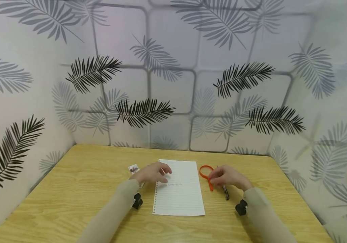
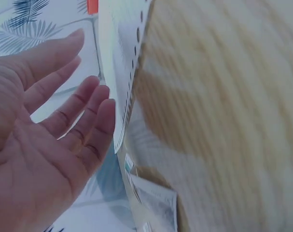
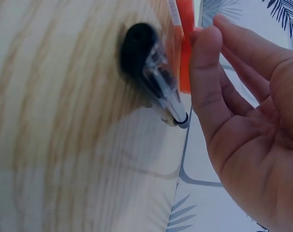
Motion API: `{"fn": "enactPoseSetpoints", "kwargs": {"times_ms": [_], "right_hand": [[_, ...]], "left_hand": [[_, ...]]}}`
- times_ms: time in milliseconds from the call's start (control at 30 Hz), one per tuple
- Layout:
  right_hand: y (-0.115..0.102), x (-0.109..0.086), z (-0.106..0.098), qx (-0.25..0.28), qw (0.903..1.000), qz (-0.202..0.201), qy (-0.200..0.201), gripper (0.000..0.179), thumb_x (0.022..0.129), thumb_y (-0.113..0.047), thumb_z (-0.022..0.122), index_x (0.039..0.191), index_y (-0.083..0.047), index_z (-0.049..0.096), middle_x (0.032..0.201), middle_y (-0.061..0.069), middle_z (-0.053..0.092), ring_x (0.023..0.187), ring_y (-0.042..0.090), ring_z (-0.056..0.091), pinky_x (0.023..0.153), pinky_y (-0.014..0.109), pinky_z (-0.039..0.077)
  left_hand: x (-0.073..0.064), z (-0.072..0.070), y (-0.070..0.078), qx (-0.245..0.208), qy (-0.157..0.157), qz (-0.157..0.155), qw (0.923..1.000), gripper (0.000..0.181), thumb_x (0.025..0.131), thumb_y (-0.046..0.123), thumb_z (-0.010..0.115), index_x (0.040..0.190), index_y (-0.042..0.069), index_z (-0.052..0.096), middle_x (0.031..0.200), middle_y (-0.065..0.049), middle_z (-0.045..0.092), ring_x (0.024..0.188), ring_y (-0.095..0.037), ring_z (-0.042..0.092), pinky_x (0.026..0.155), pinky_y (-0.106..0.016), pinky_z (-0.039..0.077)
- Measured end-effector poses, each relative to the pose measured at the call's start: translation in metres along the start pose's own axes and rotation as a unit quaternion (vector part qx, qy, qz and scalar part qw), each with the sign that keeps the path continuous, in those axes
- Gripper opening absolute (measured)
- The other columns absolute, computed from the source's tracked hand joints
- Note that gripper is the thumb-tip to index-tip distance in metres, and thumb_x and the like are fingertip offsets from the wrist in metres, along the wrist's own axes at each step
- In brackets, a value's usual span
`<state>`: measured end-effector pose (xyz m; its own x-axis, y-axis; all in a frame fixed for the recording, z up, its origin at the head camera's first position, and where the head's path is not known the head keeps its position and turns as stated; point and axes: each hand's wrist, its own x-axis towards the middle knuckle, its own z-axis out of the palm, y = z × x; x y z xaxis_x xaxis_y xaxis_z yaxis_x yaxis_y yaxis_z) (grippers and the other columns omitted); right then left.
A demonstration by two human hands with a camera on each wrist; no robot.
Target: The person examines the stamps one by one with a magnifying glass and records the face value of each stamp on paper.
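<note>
My left hand (image 1: 153,172) hovers over the left, punched edge of a lined sheet of paper (image 1: 187,199); its fingers are loosely spread and hold nothing. Small handwriting marks the sheet's middle. My right hand (image 1: 229,177) is over a red-orange magnifying glass (image 1: 206,166), its fingertips close to the handle. In the right wrist view these fingers are relaxed and bent beside the orange handle (image 3: 185,67); whether they touch it is hard to tell. A pen (image 1: 225,193) with a black end and clear barrel (image 3: 160,77) lies below the right hand.
A small printed white card or packet (image 1: 134,168) lies beyond the left wrist, partly hidden; the left wrist view shows it as a shiny flat piece (image 2: 158,200). The wooden table (image 1: 70,189) meets a leaf-patterned wall covering (image 1: 173,87) at the back.
</note>
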<state>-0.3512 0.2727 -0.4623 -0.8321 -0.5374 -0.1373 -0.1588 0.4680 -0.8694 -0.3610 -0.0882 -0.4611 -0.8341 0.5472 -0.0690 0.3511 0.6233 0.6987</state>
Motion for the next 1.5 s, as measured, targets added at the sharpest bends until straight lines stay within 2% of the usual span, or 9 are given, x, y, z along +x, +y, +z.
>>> {"fn": "enactPoseSetpoints", "kwargs": {"times_ms": [133, 267, 467, 633, 867, 1100, 1233, 1267, 1500], "right_hand": [[0.000, 0.001, 0.000, 0.008, 0.9996, 0.013, -0.024, 0.026, 0.092, -0.004, 0.065, 0.114, 0.009, 0.066, 0.093, 0.016, 0.071, 0.071, 0.017, 0.064, 0.067, 0.033, 0.056], [-0.001, 0.001, -0.001, 0.000, 0.9993, 0.022, -0.030, 0.027, 0.091, -0.005, 0.067, 0.115, 0.008, 0.066, 0.093, 0.013, 0.071, 0.071, 0.016, 0.065, 0.067, 0.033, 0.057], [-0.002, 0.003, -0.001, 0.001, 0.9979, 0.035, -0.055, 0.031, 0.091, -0.004, 0.066, 0.119, 0.008, 0.064, 0.092, 0.009, 0.070, 0.072, 0.015, 0.062, 0.069, 0.032, 0.056], [-0.003, 0.008, 0.001, -0.016, 0.9971, 0.037, -0.064, 0.029, 0.092, -0.004, 0.064, 0.119, 0.007, 0.065, 0.084, 0.008, 0.069, 0.069, 0.014, 0.060, 0.066, 0.032, 0.056], [-0.008, 0.017, 0.009, -0.082, 0.9949, 0.048, -0.034, 0.017, 0.091, -0.016, 0.070, 0.098, -0.001, 0.073, 0.072, 0.003, 0.069, 0.057, 0.011, 0.061, 0.055, 0.028, 0.054], [-0.010, 0.022, 0.018, -0.144, 0.9881, 0.054, 0.016, 0.009, 0.083, -0.011, 0.076, 0.082, -0.004, 0.070, 0.063, -0.001, 0.063, 0.051, 0.009, 0.057, 0.051, 0.026, 0.052], [-0.012, 0.022, 0.019, -0.150, 0.9868, 0.053, 0.031, 0.003, 0.082, -0.006, 0.072, 0.083, -0.004, 0.070, 0.065, 0.000, 0.064, 0.051, 0.010, 0.058, 0.052, 0.028, 0.053], [-0.012, 0.022, 0.019, -0.148, 0.9869, 0.055, 0.035, 0.002, 0.082, -0.005, 0.071, 0.084, -0.004, 0.071, 0.065, 0.001, 0.064, 0.051, 0.011, 0.058, 0.053, 0.028, 0.053], [-0.009, 0.016, 0.012, -0.101, 0.9931, 0.049, 0.033, 0.015, 0.083, -0.002, 0.072, 0.097, 0.001, 0.073, 0.074, 0.003, 0.069, 0.060, 0.011, 0.064, 0.059, 0.029, 0.056]], "left_hand": [[-0.003, -0.005, -0.005, -0.008, 0.027, 0.013, 0.9995, 0.025, 0.089, 0.009, 0.071, 0.114, 0.010, 0.068, 0.112, -0.006, 0.065, 0.102, -0.021, 0.059, 0.089, -0.040, 0.050], [-0.006, -0.010, -0.011, -0.029, 0.038, 0.022, 0.9986, 0.024, 0.090, 0.010, 0.070, 0.113, 0.008, 0.068, 0.110, -0.008, 0.067, 0.097, -0.019, 0.060, 0.085, -0.038, 0.051], [-0.013, -0.016, -0.020, -0.069, 0.033, 0.033, 0.9965, 0.026, 0.087, 0.014, 0.074, 0.111, 0.005, 0.070, 0.106, -0.010, 0.069, 0.094, -0.017, 0.062, 0.083, -0.033, 0.050], [-0.016, -0.021, -0.025, -0.100, 0.029, 0.056, 0.9930, 0.027, 0.087, 0.010, 0.073, 0.111, -0.001, 0.068, 0.106, -0.015, 0.070, 0.094, -0.019, 0.064, 0.083, -0.032, 0.052], [-0.023, -0.030, -0.038, -0.090, 0.049, 0.031, 0.9942, 0.026, 0.088, 0.008, 0.072, 0.112, 0.000, 0.068, 0.108, -0.013, 0.070, 0.097, -0.017, 0.065, 0.085, -0.033, 0.053], [-0.029, -0.039, -0.047, -0.056, 0.056, 0.025, 0.9966, 0.021, 0.089, 0.009, 0.070, 0.108, 0.001, 0.069, 0.104, -0.010, 0.070, 0.093, -0.015, 0.063, 0.084, -0.035, 0.052], [-0.032, -0.044, -0.050, -0.080, 0.068, 0.013, 0.9944, 0.022, 0.089, 0.008, 0.070, 0.110, 0.002, 0.069, 0.108, -0.014, 0.069, 0.095, -0.016, 0.063, 0.087, -0.037, 0.052], [-0.032, -0.045, -0.051, -0.086, 0.069, 0.019, 0.9937, 0.022, 0.089, 0.008, 0.070, 0.110, 0.000, 0.069, 0.109, -0.016, 0.069, 0.095, -0.017, 0.063, 0.087, -0.037, 0.052], [-0.040, -0.053, -0.059, -0.108, 0.081, 0.028, 0.9904, 0.026, 0.089, 0.006, 0.070, 0.113, -0.002, 0.068, 0.114, -0.021, 0.068, 0.100, -0.020, 0.064, 0.087, -0.035, 0.052]]}}
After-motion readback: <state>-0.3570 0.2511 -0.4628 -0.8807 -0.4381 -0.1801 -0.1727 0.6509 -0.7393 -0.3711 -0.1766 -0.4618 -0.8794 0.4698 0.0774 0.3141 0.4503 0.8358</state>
